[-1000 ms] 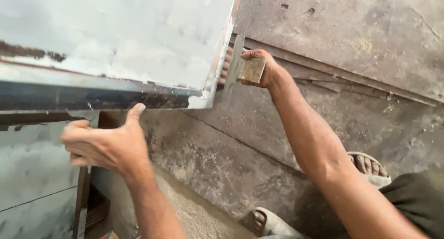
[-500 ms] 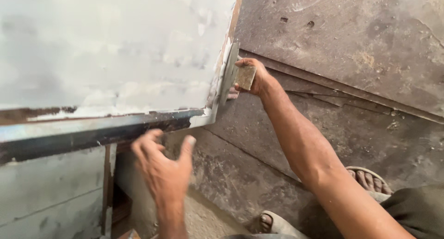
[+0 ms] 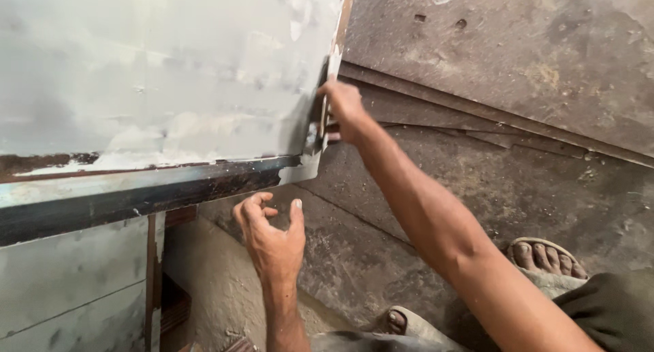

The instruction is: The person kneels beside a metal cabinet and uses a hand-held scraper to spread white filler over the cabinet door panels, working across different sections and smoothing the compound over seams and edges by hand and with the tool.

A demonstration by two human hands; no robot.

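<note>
A large grey-white coated metal panel (image 3: 157, 73) fills the upper left, with a dark steel edge (image 3: 136, 195) along its near side. My right hand (image 3: 344, 107) presses a flat putty scraper (image 3: 317, 127) against the panel's right edge, near the corner. The scraper's blade is seen edge-on and mostly hidden by the hand. My left hand (image 3: 272, 233) hovers below the panel's near edge with fingers curled apart, holding nothing and touching nothing.
Dark, worn metal sheets (image 3: 518, 73) lie overlapped on the floor at the right. My sandalled feet (image 3: 541, 257) stand at the lower right. A grey panel side and a rusty strip (image 3: 153, 277) show at the lower left.
My left hand has moved right, from beside the panel's near edge to below its corner, and its fingers have spread. My right hand with the scraper has shifted onto the panel's right edge.
</note>
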